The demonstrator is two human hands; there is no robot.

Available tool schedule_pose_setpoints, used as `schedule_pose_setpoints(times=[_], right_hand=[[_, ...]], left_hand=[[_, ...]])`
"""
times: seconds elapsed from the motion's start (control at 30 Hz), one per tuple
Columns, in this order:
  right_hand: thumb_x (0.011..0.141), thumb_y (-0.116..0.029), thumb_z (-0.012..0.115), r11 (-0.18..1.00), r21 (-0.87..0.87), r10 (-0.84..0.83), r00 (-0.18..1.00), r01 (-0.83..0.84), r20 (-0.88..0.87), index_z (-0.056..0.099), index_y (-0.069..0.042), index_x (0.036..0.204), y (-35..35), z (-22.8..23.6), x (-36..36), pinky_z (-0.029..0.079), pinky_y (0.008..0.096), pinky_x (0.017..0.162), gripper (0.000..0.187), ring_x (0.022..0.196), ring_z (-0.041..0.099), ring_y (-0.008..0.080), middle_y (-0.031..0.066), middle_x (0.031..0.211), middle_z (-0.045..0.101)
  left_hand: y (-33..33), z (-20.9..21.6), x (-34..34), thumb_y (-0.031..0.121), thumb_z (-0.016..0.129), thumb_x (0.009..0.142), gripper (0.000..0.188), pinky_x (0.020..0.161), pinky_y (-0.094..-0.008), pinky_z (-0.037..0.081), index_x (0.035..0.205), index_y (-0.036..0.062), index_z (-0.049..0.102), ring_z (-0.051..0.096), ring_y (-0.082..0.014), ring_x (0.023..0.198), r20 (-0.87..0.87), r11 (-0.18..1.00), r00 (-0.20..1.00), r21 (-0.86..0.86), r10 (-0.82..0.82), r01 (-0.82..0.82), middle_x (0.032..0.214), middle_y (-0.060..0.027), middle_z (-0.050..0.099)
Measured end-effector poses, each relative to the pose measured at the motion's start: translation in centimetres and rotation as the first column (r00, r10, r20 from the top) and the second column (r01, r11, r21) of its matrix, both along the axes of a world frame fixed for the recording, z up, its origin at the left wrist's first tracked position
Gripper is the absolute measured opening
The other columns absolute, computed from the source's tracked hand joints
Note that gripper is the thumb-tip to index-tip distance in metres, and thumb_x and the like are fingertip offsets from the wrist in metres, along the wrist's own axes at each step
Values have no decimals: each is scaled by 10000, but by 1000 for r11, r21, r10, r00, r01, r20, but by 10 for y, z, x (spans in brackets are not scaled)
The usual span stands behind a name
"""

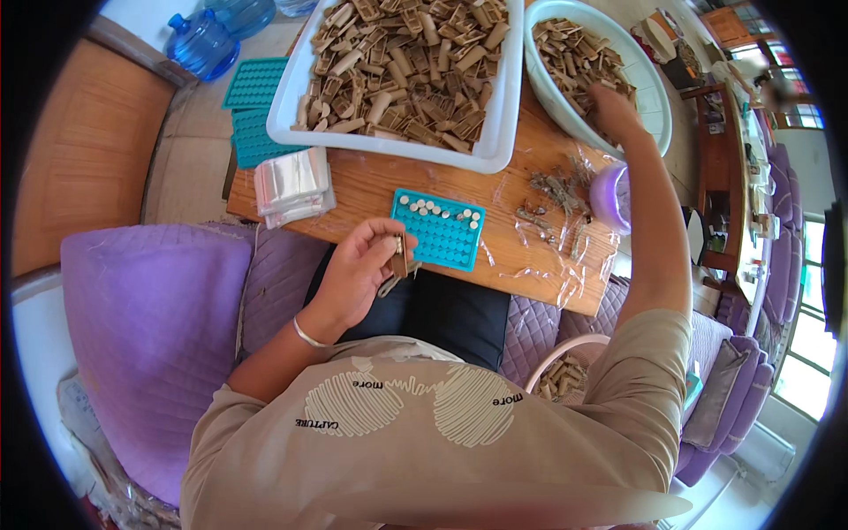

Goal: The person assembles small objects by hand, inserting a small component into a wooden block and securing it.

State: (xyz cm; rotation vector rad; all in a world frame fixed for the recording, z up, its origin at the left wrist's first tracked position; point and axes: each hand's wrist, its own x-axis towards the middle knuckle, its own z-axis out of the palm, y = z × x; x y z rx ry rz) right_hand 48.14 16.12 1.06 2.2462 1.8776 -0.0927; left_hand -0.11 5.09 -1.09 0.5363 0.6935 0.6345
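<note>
My left hand (358, 269) is closed in front of my lap, pinching a small tan plastic piece (400, 261) between thumb and fingers; another tan bit shows below it. Just beyond, a teal tray (435, 240) with rows of small cells lies on the wooden table, several silvery round discs (426, 208) along its far rows. My right arm stretches forward to the right. My right hand (612, 112) is in a pale green oval basin (652, 106) among tan plastic pieces (579, 53). Its fingers look bunched, and what they hold is hidden.
A large white bin (397, 157) heaped with tan pieces stands at the table's far side. Clear plastic bags (294, 181) lie left, near more teal trays (254, 84). A purple bowl (609, 199) and metal bits (561, 194) lie right. A pink-rimmed basket (565, 347) sits beside me.
</note>
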Motion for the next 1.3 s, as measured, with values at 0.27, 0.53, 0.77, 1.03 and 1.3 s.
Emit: schedule_pose_setpoints(times=[0.27,0.53,0.77,1.03,1.3], right_hand=[[802,-209,597,884,456,-77,994,104,-78,640,-185,1122,-41,26,12,484,411,864,323,995,611,313,155,1051,635],[812,-191,618,701,590,-87,869,401,-487,666,-170,1119,-77,41,-22,493,330,764,312,830,641,203,100,1015,676],[743,-26,692,446,467,123,464,764,-877,580,61,1017,-99,46,-30,496,265,617,308,675,609,160,113,847,617],[918,-82,583,858,55,250,-321,511,-914,606,-5,972,-198,60,-255,516,240,742,97,797,612,134,67,920,639],[810,46,692,744,269,329,15,612,-944,593,19,1018,-253,23,-348,507,232,739,232,801,596,108,50,939,619]], left_hand=[[11,2,11,129,521,959,220,854,-304,503,1161,42,539,599,-136,946,62,992,998,125,3,-10,1066,-65,612],[-22,7,2,119,539,953,211,863,-317,517,1148,41,552,611,-150,947,124,992,992,129,-6,-10,1035,-73,629],[-47,15,-10,116,536,953,206,864,-310,516,1144,41,554,613,-149,948,114,989,993,148,-30,12,1038,-73,630],[-56,19,-8,122,545,953,216,864,-308,516,1150,31,545,614,-145,949,115,972,993,234,-17,-11,1042,-73,631],[-65,26,-8,153,578,946,232,870,-298,506,1147,40,554,610,-127,953,112,944,994,330,-21,-17,1046,-51,630]])
